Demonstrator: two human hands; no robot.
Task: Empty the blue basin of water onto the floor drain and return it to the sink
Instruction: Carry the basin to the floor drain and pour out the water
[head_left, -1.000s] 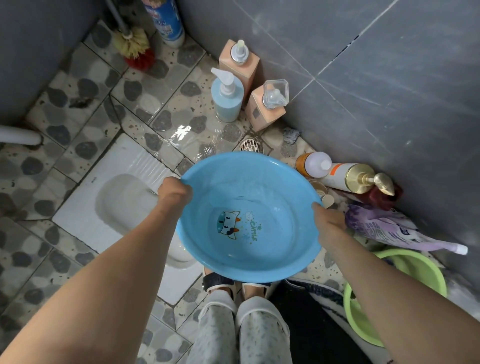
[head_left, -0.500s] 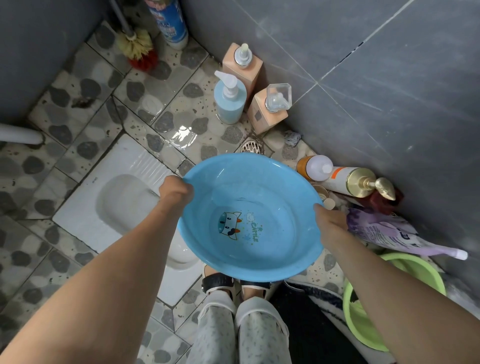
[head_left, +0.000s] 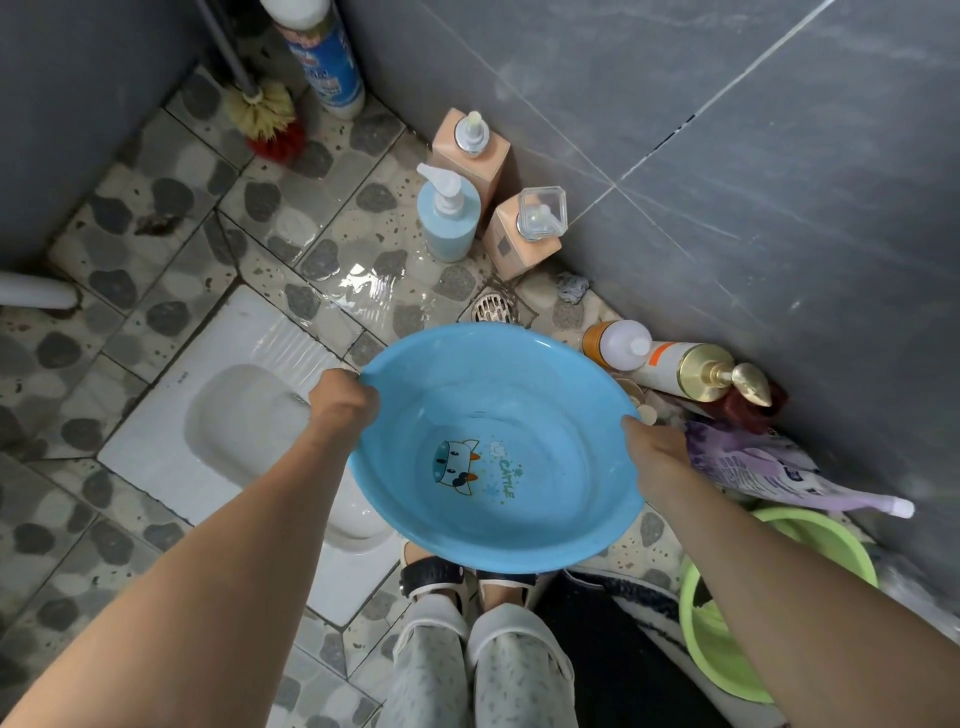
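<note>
I hold the blue basin (head_left: 498, 447) in front of me above the tiled floor, its far rim tipped slightly down. A cartoon cat and the word "CATTLE" show on its bottom, under a thin layer of water. My left hand (head_left: 343, 402) grips the left rim and my right hand (head_left: 654, 452) grips the right rim. The round metal floor drain (head_left: 494, 307) lies just beyond the basin's far rim. A wet, shiny patch (head_left: 363, 291) spreads over the tiles left of the drain. No sink is in view.
A white squat toilet (head_left: 228, 415) lies at my left. Pump bottles (head_left: 449, 218) stand by the grey wall; more bottles (head_left: 670, 358) and a purple pouch (head_left: 769, 462) lie at right. A green basin (head_left: 727, 639) sits at lower right. A brush (head_left: 270, 119) stands in the corner.
The basin and both hands stay nearly in place. The view has shifted slightly, so the drain and bottles sit a little lower in frame.
</note>
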